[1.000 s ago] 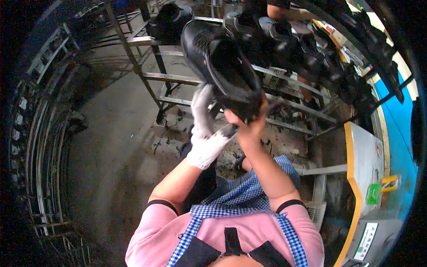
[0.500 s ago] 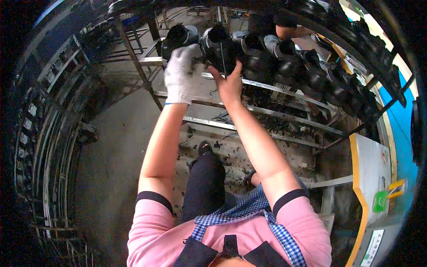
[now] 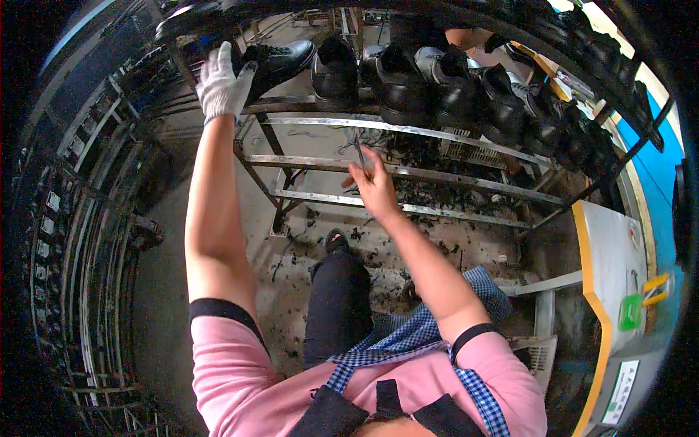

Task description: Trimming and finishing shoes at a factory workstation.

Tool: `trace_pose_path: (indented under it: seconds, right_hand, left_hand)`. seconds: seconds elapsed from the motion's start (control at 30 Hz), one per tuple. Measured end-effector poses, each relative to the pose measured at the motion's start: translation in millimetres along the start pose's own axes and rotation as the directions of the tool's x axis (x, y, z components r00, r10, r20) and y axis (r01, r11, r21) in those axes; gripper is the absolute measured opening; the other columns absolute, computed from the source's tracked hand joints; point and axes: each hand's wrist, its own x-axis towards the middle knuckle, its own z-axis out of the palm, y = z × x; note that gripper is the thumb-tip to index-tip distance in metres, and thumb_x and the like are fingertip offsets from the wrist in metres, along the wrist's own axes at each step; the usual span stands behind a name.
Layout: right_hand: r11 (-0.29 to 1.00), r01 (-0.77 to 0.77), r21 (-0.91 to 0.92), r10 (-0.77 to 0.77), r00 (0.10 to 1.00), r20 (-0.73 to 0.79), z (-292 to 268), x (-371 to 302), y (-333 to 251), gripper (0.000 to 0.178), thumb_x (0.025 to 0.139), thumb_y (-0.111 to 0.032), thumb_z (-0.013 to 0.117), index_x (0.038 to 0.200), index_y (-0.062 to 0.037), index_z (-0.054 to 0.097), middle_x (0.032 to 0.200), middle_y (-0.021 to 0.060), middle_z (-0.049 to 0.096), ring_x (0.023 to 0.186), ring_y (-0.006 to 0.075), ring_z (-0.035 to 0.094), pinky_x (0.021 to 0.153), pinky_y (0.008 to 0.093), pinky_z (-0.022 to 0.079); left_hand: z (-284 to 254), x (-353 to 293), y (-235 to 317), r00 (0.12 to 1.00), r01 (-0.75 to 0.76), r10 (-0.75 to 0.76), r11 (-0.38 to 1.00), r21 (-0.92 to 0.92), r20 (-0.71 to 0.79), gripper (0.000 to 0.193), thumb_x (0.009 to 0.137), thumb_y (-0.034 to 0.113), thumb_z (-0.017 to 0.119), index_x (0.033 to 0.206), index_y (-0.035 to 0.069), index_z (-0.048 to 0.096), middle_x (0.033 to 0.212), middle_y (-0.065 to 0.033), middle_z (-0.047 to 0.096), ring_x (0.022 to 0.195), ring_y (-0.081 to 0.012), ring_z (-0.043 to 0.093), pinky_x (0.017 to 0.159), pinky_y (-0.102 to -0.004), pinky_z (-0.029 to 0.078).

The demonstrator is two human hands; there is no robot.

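Observation:
My left hand [image 3: 224,86], in a white knit glove, is raised at the left end of the shoe rack with its fingers stretched out. Its thumb is close by a black shoe [image 3: 282,60] turned sideways on the top rail; whether they touch I cannot tell. Lower down, in front of the rack, my bare right hand [image 3: 375,186] pinches a thin, dark, rod-like tool [image 3: 359,151] that points upward. More black shoes [image 3: 400,87] stand side by side along the rail, heels toward me.
The metal rack [image 3: 437,175] has several lower rails, with dark scraps scattered on the floor beneath. Overhead runs another row of black shoes [image 3: 582,44]. Metal racks [image 3: 87,240] line the left side. At the right is a yellow-edged panel [image 3: 611,255] with a green item [image 3: 630,312].
My left hand has moved left, and its fingers have spread. My right hand has dropped away from the shoes with the tool. The leftmost shoe now lies turned sideways.

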Motion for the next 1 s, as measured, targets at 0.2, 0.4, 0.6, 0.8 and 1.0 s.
trace_pose_path:
  seconds: [0.2,0.4,0.6,0.8,1.0]
  right_hand:
    - [0.998,-0.071,0.003,0.07,0.995,0.069,-16,-43,26,0.031,0.092,-0.021,0.048,0.118,-0.0047,0.048,0.069,0.0046,0.061,0.061,0.0093,0.056,0.058,0.0241,0.041]
    - [0.984,-0.169,-0.055,0.173,0.982,0.077,-44,-82,23,0.027,0.093,-0.025,0.046,0.106,-0.0067,0.061,0.069,0.0016,0.06,0.064,0.0107,0.055,0.062,0.025,0.043]
    - [0.994,0.111,0.012,-0.11,0.954,0.278,-28,-106,-32,0.072,0.072,-0.006,0.073,0.134,-0.0103,0.037,0.074,-0.0015,0.047,0.059,0.004,0.039,0.055,0.0181,0.036]
    - [0.962,0.266,0.061,-0.27,0.96,0.077,-48,-117,-44,0.071,0.072,-0.004,0.069,0.134,-0.0009,0.035,0.111,0.0082,0.057,0.084,0.011,0.056,0.069,0.0236,0.047]
    - [0.987,-0.158,-0.015,0.159,0.987,0.036,-101,-133,-59,0.051,0.076,-0.012,0.071,0.121,-0.0025,0.051,0.101,0.0092,0.063,0.087,0.0116,0.059,0.073,0.0258,0.048]
  left_hand:
    - [-20,15,19,0.861,-0.234,0.019,0.902,0.362,0.508,0.028,0.078,0.036,0.053,0.098,0.019,0.062,0.1,-0.0088,0.063,0.1,-0.0261,0.056,0.092,-0.046,0.036]
    - [-85,-39,38,0.992,-0.01,0.007,1.0,0.025,0.127,0.019,0.08,0.026,0.055,0.092,0.014,0.064,0.082,-0.0111,0.064,0.076,-0.0271,0.062,0.071,-0.0335,0.048]
    - [-145,-154,73,0.661,0.704,-0.439,0.083,-0.705,0.609,0.023,0.087,0.019,0.056,0.105,0.005,0.057,0.095,-0.0045,0.06,0.084,-0.017,0.058,0.074,-0.0273,0.046]
    - [-171,-238,154,0.44,0.669,0.131,-0.708,-0.226,0.889,0.048,0.079,0.011,0.063,0.123,0.008,0.045,0.115,-0.0074,0.054,0.104,-0.0217,0.054,0.091,-0.0354,0.043]
    - [-153,-270,181,0.506,0.818,0.221,-0.429,-0.383,0.834,0.039,0.077,0.002,0.059,0.116,0.004,0.051,0.109,-0.0067,0.057,0.101,-0.0189,0.055,0.087,-0.0329,0.045]
